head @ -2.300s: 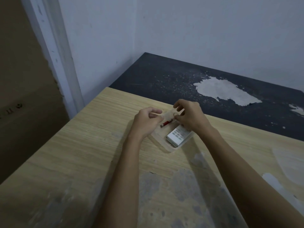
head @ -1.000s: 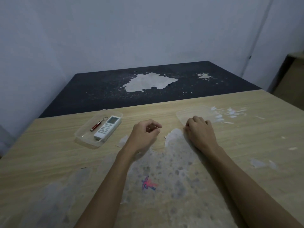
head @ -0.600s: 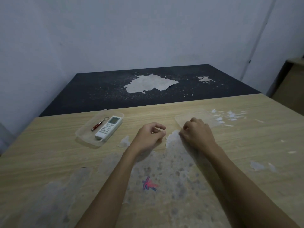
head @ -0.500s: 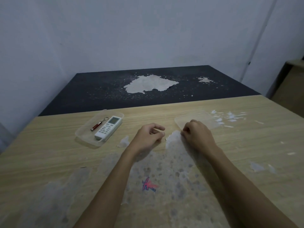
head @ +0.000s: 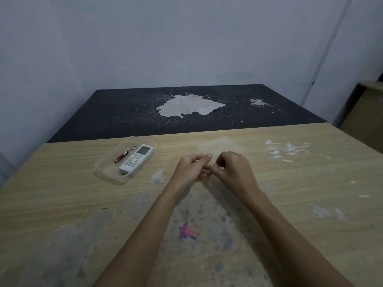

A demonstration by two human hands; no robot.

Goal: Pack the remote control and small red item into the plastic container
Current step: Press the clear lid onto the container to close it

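2 bare hands meet over the middle of a pale wood-grain table (head: 62, 195): left hand (head: 189, 169) and right hand (head: 235, 170) with fingers curled, fingertips touching each other; whether they pinch the edge of the clear plastic lid (head: 222, 147) lying just beyond them cannot be told. Plastic container (head: 103, 171) sits open to the left, well apart from the hands, white remote control (head: 136, 159) lying flat inside it, small red item (head: 120, 158) with a key ring beside it, also inside. Tabletop worn grey in front, 1 red-blue scribble (head: 187, 234) near the forearms, white flecks (head: 287, 150) at right. Behind, a dark surface (head: 124, 112) with a large peeled patch (head: 189, 105); bare pale wall (head: 186, 38)
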